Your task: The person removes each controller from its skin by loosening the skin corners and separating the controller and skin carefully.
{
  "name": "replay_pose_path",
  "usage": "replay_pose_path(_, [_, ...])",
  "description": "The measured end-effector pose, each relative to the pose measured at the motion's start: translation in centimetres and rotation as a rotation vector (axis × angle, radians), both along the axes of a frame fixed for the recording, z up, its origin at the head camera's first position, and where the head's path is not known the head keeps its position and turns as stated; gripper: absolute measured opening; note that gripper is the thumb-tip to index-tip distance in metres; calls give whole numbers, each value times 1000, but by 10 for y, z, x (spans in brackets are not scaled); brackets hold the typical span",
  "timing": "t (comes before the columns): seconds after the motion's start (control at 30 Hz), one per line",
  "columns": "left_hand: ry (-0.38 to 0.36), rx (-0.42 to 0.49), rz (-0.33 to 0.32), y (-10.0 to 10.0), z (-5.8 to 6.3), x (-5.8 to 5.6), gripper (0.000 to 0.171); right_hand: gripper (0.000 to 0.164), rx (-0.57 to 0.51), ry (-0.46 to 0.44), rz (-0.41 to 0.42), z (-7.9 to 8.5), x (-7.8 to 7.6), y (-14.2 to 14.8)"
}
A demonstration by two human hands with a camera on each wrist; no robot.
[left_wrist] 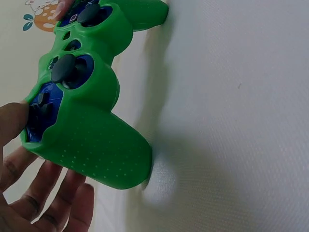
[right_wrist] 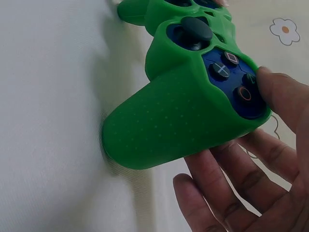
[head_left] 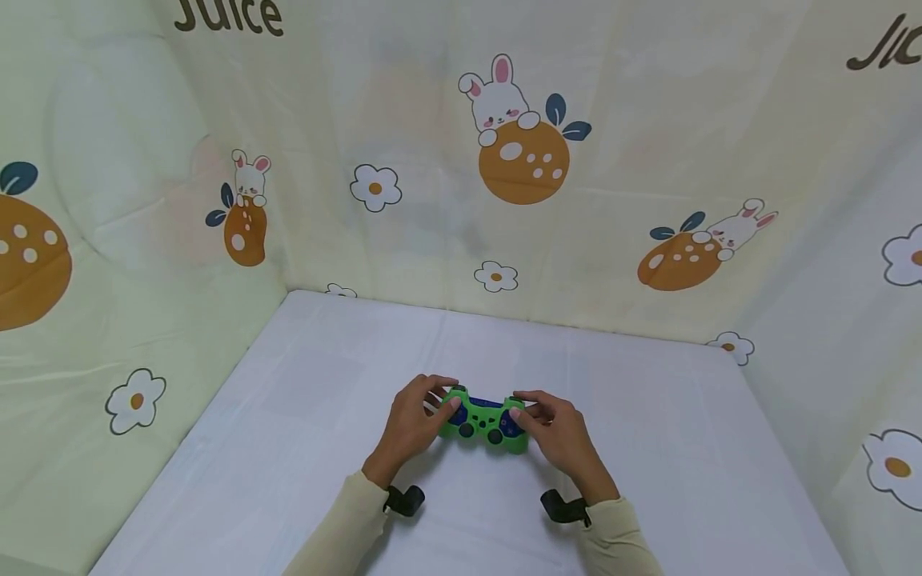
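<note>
A game controller with a green cover and a dark blue face is held between both hands over the white table. Its two black thumbsticks face up toward the head camera. The left hand pinches its left end, the thumb at the direction pad and the other fingers behind and beneath. At the other end, the right hand pinches it with the thumb beside the symbol buttons. In both wrist views, the controller's grip ends come right down at the white cloth.
A white cloth covers the table. Cream fabric walls printed with rabbits, oranges and flowers stand at the back and both sides. Each wrist wears a black strapped camera mount, below beige sleeves.
</note>
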State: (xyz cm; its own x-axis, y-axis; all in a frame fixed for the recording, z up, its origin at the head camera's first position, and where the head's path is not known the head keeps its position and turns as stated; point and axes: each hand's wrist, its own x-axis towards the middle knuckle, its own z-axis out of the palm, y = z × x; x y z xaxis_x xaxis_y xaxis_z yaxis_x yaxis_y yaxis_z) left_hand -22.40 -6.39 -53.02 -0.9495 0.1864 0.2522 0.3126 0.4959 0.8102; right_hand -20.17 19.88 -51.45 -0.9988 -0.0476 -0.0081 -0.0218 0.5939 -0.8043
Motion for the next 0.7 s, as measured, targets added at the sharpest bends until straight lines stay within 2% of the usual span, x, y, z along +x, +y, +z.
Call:
replay_pose_path(0.4, [-62,30,-73,-2,1,-2,35,37,-2,-18,7,4,3,1])
replay_pose_path(0.7, [-39,42,-61,-3,6,3,36,40,-1,13,14,5,5,0])
